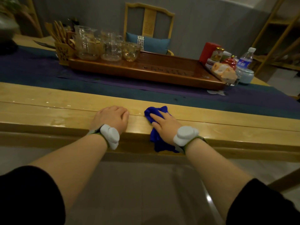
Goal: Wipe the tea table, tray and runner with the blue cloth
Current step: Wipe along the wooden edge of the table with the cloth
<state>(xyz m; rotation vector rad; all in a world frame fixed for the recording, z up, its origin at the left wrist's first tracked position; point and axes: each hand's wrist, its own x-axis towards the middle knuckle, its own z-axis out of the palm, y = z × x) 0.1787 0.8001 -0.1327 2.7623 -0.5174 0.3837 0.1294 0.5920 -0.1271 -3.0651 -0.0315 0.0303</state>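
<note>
Lying along the near edge of the pale wooden tea table (48, 101), both hands are being seen from above, and everything else is being placed here relative to the long wooden tea tray (146, 70). Well to the tray's left end, a carved wooden holder (62, 53) of tea utensils is being kept just beside it. On the tray's left part, a cluster of glass pitchers and cups (103, 46) is being carried. Beneath the tray, the dark blue and purple runner (32, 69) is being spread along the table. Nearer the camera than the tray, the left hand (112, 117) is being rested on the table edge with its fingers curled downward and nothing being held in them. Just to its right, the blue cloth (156, 125) is being pressed onto the table by the right hand (164, 124), whose fingers are being laid out straight and flat on top of it; part of the cloth is being left hanging over the table's front edge. White wrist devices are being worn on both forearms. Beyond the tray, a wooden chair (149, 18) with a blue cushion (147, 42) is being shown. At the tray's right end, a red box (209, 51), jars and a water bottle (246, 60) are being crowded together.
</note>
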